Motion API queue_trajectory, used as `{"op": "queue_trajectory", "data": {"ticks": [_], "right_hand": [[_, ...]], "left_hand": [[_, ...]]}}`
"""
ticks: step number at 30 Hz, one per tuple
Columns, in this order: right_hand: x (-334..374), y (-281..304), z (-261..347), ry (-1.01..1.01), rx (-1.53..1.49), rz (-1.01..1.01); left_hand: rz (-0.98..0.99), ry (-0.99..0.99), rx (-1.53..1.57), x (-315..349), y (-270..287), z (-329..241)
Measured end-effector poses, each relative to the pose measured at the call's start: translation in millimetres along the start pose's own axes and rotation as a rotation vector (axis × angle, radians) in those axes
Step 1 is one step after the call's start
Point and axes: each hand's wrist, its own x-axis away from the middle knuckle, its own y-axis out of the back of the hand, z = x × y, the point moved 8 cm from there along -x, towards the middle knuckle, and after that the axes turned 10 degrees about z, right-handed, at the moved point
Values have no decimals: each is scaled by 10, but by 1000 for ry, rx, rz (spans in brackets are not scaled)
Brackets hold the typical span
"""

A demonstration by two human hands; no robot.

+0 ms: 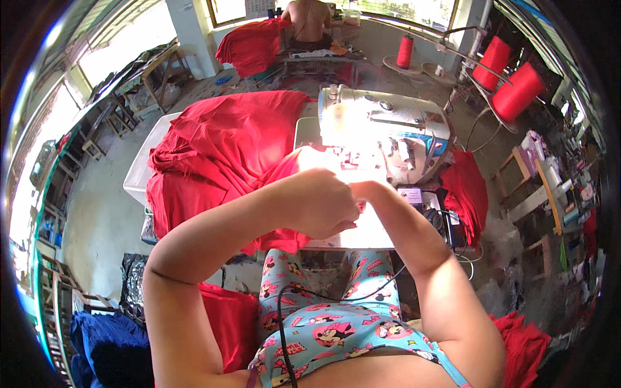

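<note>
My left hand (326, 204) is in front of the sewing machine (388, 119), with its fingers curled in. Whatever it may hold is hidden. My right hand (367, 187) crosses close behind the left one, and its fingers are lost behind it and in the glare. Beside both hands, a big heap of red cloth (236, 139) spreads to the left, and its edge runs up to my left wrist. Strong light washes out the machine's needle area and the white worktable (372, 236) under my hands.
A white bin (147, 161) stands under the cloth heap. Red thread cones (517, 90) sit on a stand at the right. More red cloth (464, 194) hangs right of the machine. A black cable (283, 330) crosses my lap. Another person (307, 22) sits at the far end.
</note>
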Motion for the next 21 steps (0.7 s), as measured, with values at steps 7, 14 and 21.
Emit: {"op": "queue_trajectory", "data": {"ticks": [7, 14, 21], "right_hand": [[1, 307, 98, 62, -662, -750], [337, 155, 117, 157, -519, 459], [484, 5, -176, 56, -449, 535]], "left_hand": [[308, 92, 228, -20, -134, 132], [238, 124, 215, 156, 114, 398], [477, 108, 473, 17, -202, 451]]}}
